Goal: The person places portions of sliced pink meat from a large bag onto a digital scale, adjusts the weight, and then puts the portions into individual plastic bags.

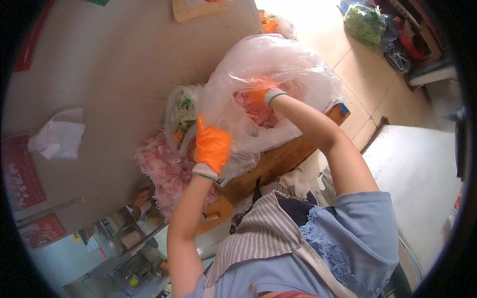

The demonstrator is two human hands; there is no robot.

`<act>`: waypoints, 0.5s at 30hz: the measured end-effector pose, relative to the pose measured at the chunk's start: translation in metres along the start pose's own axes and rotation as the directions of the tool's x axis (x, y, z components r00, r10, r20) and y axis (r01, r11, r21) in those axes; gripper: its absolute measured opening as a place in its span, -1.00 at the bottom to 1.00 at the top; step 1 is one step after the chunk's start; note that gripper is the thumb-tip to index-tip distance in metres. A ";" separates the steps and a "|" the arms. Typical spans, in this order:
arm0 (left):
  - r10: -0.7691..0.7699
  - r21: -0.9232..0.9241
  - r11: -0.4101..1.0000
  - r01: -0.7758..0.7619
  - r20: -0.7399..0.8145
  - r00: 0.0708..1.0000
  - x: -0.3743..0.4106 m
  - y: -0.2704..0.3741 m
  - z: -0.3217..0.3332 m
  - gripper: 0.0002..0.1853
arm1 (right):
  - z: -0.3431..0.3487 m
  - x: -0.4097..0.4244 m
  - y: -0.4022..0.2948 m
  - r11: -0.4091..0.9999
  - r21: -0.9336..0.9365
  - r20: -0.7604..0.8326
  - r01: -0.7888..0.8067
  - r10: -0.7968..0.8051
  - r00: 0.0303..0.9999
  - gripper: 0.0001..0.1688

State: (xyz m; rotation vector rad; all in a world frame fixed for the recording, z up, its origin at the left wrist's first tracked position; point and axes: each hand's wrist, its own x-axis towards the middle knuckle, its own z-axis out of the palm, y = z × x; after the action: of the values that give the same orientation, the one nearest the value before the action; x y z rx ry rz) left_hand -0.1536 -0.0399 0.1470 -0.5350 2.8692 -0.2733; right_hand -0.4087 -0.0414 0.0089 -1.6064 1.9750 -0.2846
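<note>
A large translucent plastic bag (275, 52) lies wide-mouthed on a wooden table (272, 160), with pink and red pieces (261, 111), perhaps raw meat, inside. My right hand (262, 91), in an orange-coated glove, reaches into its mouth; the fingers are partly hidden by the plastic. My left hand (212, 147), gloved alike, is at the bag's near left side, one finger extended upward; whether it pinches the plastic is unclear. Beside it lie a pale pink, stringy heap (164, 167) and a smaller clear bag (182, 108) with green contents.
At the left, a crumpled white sheet (63, 134) shows near red panels (22, 171). Shelves with assorted items (138, 260) stand at the lower left. Filled plastic bags (365, 26) rest on the tiled floor at the upper right, and a white surface (413, 167) is at my right.
</note>
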 end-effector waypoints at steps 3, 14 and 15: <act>-0.047 0.003 0.999 0.047 -0.015 0.999 -0.010 0.000 -0.007 -0.80 | 0.010 0.017 -0.046 0.983 -0.166 0.173 0.081 -0.052 0.983 -0.58; -0.180 -0.195 0.967 0.162 -0.078 0.981 -0.041 0.002 0.004 -0.90 | 0.060 0.047 -0.042 0.984 -0.104 0.410 0.144 -0.090 0.907 -0.43; -0.185 -0.190 0.968 0.166 -0.086 0.979 -0.042 0.001 0.004 -0.89 | 0.048 0.043 -0.038 0.984 -0.043 0.449 0.170 -0.133 0.884 -0.41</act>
State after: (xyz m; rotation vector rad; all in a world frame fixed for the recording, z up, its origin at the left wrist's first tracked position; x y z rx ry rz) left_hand -0.1144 -0.0233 0.1500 -0.8349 2.9674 -0.0672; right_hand -0.3557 -0.0825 -0.0236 -1.7008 1.5299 0.1039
